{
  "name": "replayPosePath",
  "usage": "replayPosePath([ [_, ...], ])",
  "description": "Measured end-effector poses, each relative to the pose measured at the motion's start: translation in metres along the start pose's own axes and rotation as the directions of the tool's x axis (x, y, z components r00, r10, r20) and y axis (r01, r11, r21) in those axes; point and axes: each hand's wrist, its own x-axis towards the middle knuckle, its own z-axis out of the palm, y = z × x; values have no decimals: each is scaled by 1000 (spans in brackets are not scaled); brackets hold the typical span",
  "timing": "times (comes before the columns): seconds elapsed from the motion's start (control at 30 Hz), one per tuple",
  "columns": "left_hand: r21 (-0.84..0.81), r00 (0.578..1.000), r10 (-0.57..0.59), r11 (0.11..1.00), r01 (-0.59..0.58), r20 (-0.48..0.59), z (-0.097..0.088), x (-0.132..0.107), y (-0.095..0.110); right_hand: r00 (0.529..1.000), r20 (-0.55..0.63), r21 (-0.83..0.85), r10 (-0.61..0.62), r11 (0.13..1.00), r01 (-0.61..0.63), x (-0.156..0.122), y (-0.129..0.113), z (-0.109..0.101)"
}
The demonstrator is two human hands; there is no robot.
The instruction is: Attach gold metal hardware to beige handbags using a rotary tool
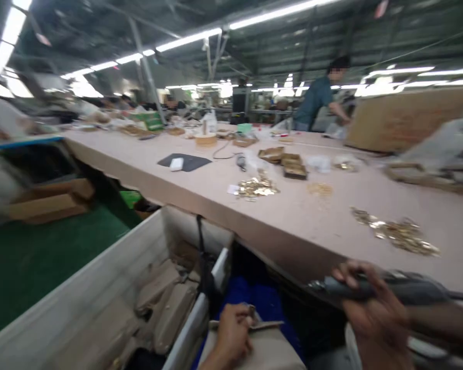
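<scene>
A long pale worktable (pixel 293 226) runs from the foreground to the far end of the hall. On it lie three loose heaps of small gold-coloured metal parts: one near the middle (pixel 256 187), a fainter one just beyond it (pixel 320 189), and a larger one toward the right (pixel 397 232). Two shallow brown trays (pixel 287 163) sit behind the middle heap. A dark mat (pixel 185 162) carries a small white block (pixel 176 164). A round spool (pixel 206 139) stands farther back. Below the table's near edge, a white bin (pixel 100 303) holds tan pouches (pixel 165 303). A person in a teal shirt (pixel 316 100) stands at the far side.
</scene>
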Motion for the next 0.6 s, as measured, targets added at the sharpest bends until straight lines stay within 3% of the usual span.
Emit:
replayPosePath([
  [0.1,46,994,49,997,-54,99,6,4,10,991,-109,47,-81,995,86,31,-34,-19],
  [0.2,43,992,42,998,-48,118,-2,4,18,964,-228,105,-133,981,161,74,-44,-23],
  [0.4,-10,997,2,1000,-1,81,-2,1,20,928,-356,185,-111,965,186,147,-33,-28],
  [0.5,-13,997,9,1000,-8,80,-2,3,19,888,-446,164,-107,966,199,164,-22,-28],
  [0.6,-2,997,6,1000,-6,79,-3,4,19,892,-444,156,-84,973,170,171,-8,-28],
])
